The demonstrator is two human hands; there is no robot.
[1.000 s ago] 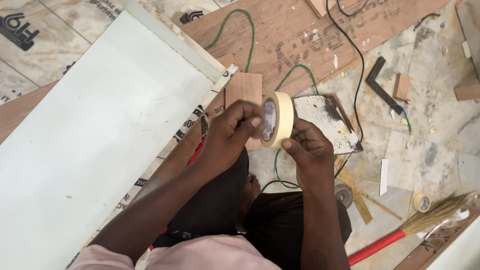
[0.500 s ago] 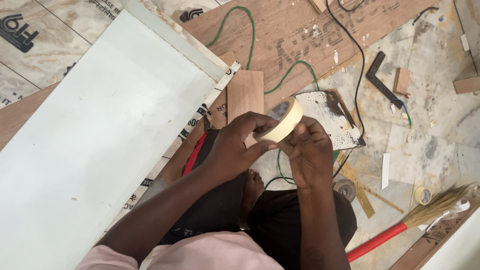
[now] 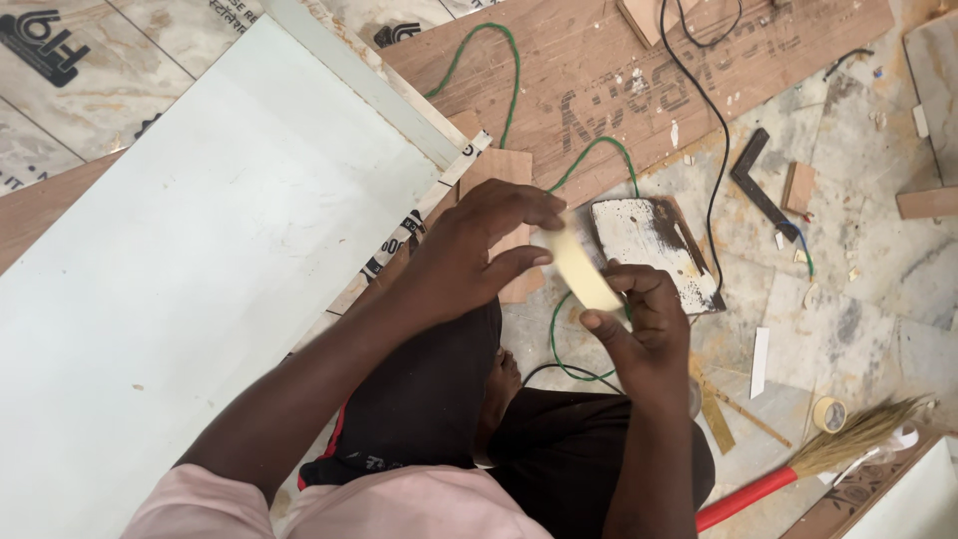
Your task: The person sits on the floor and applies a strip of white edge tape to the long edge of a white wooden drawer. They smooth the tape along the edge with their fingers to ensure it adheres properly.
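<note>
Fingers [image 3: 524,262] of the left hand [image 3: 479,255] pinch the upper end of a cream roll of masking tape [image 3: 582,271], while the right hand [image 3: 639,324] closes its thumb and fingers around the lower end, so the roll hangs edge-on between both hands above the person's lap. Directly beneath the grip a green cable [image 3: 559,344] loops across the floor, passing a small brown wood block [image 3: 504,175] and a paint-smeared dark board [image 3: 649,245] that lies just beside the right hand. A large white panel [image 3: 190,289] fills the left of the view, its edge near the left forearm. Farther out a black cable [image 3: 714,150] crosses a long plywood sheet [image 3: 649,70], a black try square [image 3: 760,190] rests on the stone floor, and a red-handled broom [image 3: 828,459] lies at lower right near a second, smaller tape roll [image 3: 828,413].
</note>
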